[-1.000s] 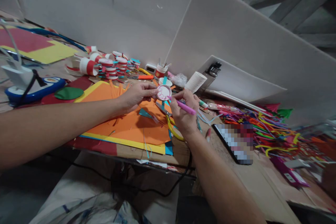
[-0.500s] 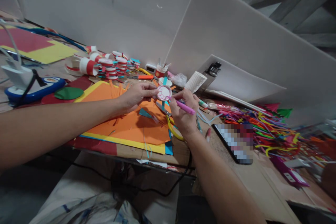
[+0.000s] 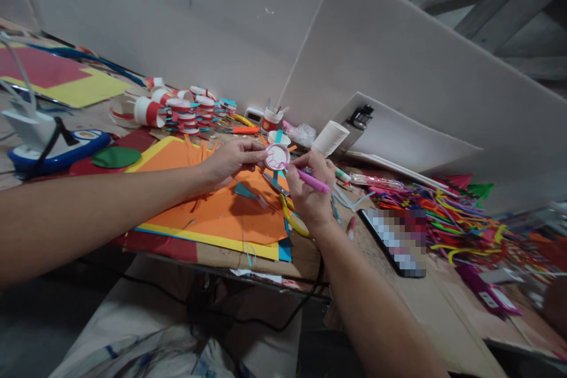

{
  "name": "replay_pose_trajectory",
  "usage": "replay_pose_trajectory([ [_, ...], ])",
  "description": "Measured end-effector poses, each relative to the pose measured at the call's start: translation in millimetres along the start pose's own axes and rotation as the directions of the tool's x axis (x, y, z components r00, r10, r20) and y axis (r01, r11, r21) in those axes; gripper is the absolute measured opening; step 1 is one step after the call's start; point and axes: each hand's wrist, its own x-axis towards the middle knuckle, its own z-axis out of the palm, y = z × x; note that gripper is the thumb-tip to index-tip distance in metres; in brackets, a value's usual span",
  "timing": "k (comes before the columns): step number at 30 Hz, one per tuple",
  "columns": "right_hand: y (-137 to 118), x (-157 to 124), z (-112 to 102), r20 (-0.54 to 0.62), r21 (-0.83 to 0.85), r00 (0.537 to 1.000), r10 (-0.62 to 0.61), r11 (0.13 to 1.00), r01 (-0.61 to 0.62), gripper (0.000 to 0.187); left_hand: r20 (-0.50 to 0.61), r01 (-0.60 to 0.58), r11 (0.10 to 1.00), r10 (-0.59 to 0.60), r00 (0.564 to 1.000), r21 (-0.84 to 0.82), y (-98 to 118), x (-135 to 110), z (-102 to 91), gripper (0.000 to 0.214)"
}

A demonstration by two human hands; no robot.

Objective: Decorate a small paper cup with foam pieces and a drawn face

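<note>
Between thumb and fingers, my left hand (image 3: pixel 237 160) pinches the edge of a small white paper cup piece (image 3: pixel 277 156) with pink lines on its round face and blue strips above and below it. My right hand (image 3: pixel 312 180) grips a pink marker (image 3: pixel 313 180), its tip at the right side of that round face. Beneath both hands lie orange paper sheets (image 3: pixel 212 212) over yellow and blue ones. Yellow-handled scissors (image 3: pixel 292 215) lie partly hidden behind my right hand.
Cut red-and-white cup pieces (image 3: pixel 181 112) crowd the back left. A stack of white cups (image 3: pixel 330 138) leans at the back, near a clipboard (image 3: pixel 361 121). To the right are a phone (image 3: pixel 394 242) and colourful pipe cleaners (image 3: pixel 456 218). A blue power strip (image 3: pixel 62 150) sits left.
Almost nothing differs. Both hands keep their places and grips, with the marker tip still at the round face.
</note>
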Motion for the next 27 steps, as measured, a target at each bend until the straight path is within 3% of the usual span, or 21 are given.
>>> replay_pose_trajectory([
  [27,-0.1,1.4,-1.0,0.006,-0.025,1.0,0.027,0.999,-0.027,0.011,0.005,0.017,0.999,-0.017,1.0,-0.03,-1.3,0.1,0.7,0.021],
])
